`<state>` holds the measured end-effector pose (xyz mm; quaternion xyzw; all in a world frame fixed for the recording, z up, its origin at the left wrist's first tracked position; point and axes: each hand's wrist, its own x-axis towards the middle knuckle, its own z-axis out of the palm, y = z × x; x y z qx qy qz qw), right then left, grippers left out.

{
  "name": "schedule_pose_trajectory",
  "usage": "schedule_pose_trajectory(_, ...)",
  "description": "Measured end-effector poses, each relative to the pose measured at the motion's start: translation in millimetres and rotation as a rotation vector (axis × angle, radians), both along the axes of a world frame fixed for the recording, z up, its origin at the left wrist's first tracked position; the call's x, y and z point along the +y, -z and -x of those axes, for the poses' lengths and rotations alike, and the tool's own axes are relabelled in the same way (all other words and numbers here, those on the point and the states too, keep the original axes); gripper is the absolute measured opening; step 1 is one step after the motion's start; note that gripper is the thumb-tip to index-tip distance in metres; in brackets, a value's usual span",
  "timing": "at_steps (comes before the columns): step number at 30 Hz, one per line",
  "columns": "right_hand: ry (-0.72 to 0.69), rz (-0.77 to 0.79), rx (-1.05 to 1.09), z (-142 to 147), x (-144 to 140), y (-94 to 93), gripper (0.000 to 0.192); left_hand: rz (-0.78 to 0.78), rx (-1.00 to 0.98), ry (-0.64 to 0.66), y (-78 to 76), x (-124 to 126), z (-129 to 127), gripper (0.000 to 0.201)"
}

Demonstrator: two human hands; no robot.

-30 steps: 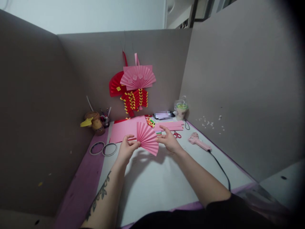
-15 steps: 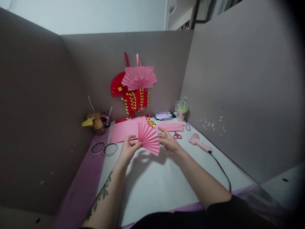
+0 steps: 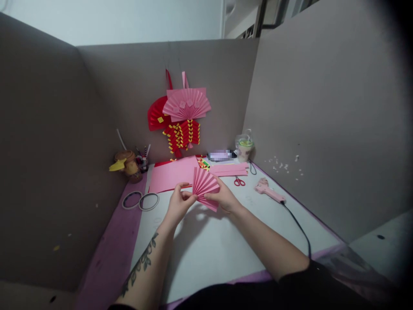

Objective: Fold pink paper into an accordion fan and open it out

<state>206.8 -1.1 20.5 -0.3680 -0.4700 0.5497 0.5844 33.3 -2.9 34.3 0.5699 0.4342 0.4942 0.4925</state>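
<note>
A pleated pink paper fan (image 3: 204, 184) is held up over the white tabletop, its folds spreading toward the upper right. My left hand (image 3: 180, 200) pinches the fan at its gathered point on the left. Across the pleats on the right lies the thumb of my right hand (image 3: 226, 197), with the other fingers behind the paper, partly hidden. Behind the fan lie pink paper sheets (image 3: 171, 175) with red edges beneath them.
Red-handled scissors (image 3: 239, 181), pink strips (image 3: 227, 169) and a corded pink glue gun (image 3: 269, 191) lie on the right. Two tape rolls (image 3: 149, 201) rest on the left. A lidded cup (image 3: 245, 148) stands at the back. Fan decorations (image 3: 187, 105) hang on the grey partition.
My right hand has moved from the fan's outer edge onto its pleats, thumb now in front. The fan has shifted slightly right and looks less spread.
</note>
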Motion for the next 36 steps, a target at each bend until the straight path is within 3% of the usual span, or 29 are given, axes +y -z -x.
schedule_pose_trajectory(5,0.058,0.050,-0.041,0.8,-2.8,-2.9,0.099,-0.004,0.026,0.020,1.8,-0.4,-0.2,0.051)
schedule_pose_trajectory(11,0.155,0.001,-0.173,0.0,-4.9,-11.0,0.089,-0.006,-0.008,0.004,1.4,-0.7,-1.3,0.051)
schedule_pose_trajectory(17,0.014,0.072,-0.056,-9.2,1.4,-8.9,0.099,0.064,-0.114,-0.028,-4.1,1.5,4.5,0.053)
schedule_pose_trajectory(22,0.033,0.073,-0.061,-21.7,5.3,-13.2,0.103,0.083,-0.118,-0.067,-6.5,4.0,9.9,0.054)
schedule_pose_trajectory(30,0.243,0.175,0.222,-30.8,22.5,0.7,0.057,0.073,-0.116,-0.141,-10.3,5.8,11.9,0.054)
schedule_pose_trajectory(36,0.183,0.195,0.278,-25.9,26.1,6.9,0.047,0.019,-0.080,-0.121,-14.7,2.3,8.3,0.052)
